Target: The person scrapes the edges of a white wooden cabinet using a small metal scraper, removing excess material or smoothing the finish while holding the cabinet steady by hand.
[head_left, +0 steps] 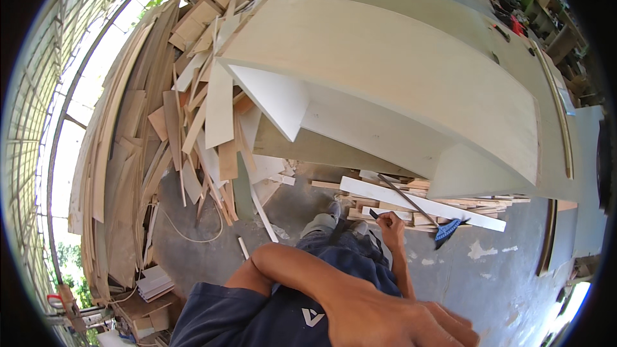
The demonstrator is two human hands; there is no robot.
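My right hand (391, 225) reaches down toward the floor, its fingers pinched on a small dark pencil-like stick (374, 214). It sits just beside a long white strip board (424, 206) that lies on a stack of wood offcuts (411, 218). A thin dark rod with a blue end piece (448, 231) rests across that strip. My left arm crosses in front of my body. My left hand (402, 321) lies at the bottom edge with its fingers stretched out and nothing visible in it. A large pale plywood cabinet body (385, 71) stands just beyond.
A big heap of plywood scraps and thin boards (193, 109) leans at the left. My grey shoe (326, 215) stands on the grey concrete floor (488, 270). A cord (186, 234) runs over the floor. A cluttered workbench (546, 19) is at the far right.
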